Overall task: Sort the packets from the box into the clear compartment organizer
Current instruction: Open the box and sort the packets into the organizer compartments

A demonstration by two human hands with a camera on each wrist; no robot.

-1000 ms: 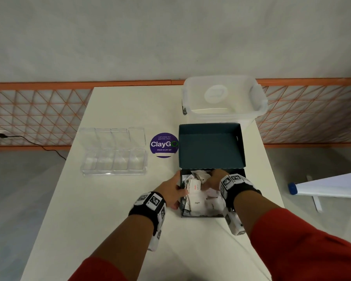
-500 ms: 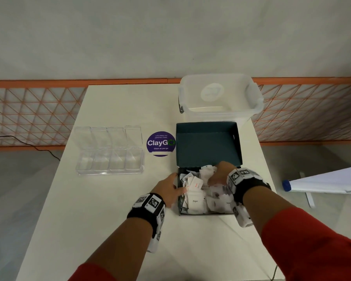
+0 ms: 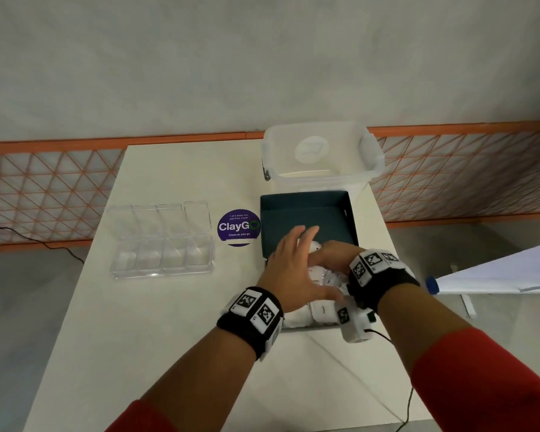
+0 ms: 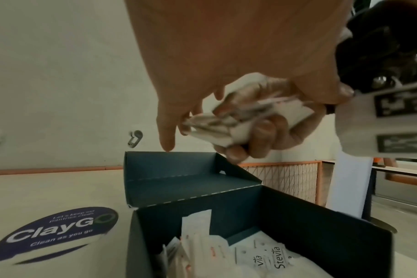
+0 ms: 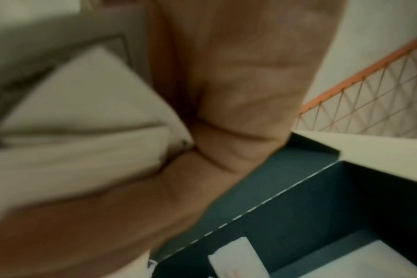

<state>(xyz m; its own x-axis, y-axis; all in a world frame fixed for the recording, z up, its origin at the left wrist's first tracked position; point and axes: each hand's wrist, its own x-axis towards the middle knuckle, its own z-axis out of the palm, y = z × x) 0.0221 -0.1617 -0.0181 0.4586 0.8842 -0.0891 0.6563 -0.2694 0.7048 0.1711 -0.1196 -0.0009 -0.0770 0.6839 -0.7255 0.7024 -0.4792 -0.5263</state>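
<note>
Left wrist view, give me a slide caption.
Right hand grips a bundle of packets above the open dark box.

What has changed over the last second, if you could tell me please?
The left hand left the box's near-left edge and rose over it, fingers spread. The right hand lifted a bunch of packets out of the box. The clear organizer and the lidded tub stayed put.

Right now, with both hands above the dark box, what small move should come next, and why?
Probably carry the bunch of white packets, which the right hand grips above the dark teal cardboard box, left to the clear plastic compartment organizer. Its lid stands open, and no packets show inside.
</note>
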